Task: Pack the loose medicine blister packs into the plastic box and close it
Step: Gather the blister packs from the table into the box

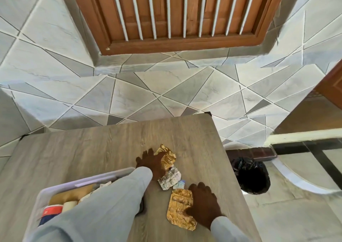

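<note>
On the wooden table (pixel 103 149) lie loose blister packs: a crumpled gold pack (pixel 167 157), a silver printed pack (pixel 169 179), a small blue-and-white pack (pixel 179 184) and a larger flat gold pack (pixel 179 209). My left hand (pixel 149 163) reaches across the plastic box (pixel 42 191) and lies spread beside the crumpled gold pack, thumb touching it. My right hand (pixel 202 203) rests on the right edge of the flat gold pack, thumb on top. The box stands open at lower left, with several medicine items inside. My left sleeve hides part of it.
The table's right edge runs close to my right hand. Beyond it, on the floor, stands a bin lined with a black bag (pixel 250 176). A tiled wall and a wooden slatted window (pixel 175 14) lie behind the table.
</note>
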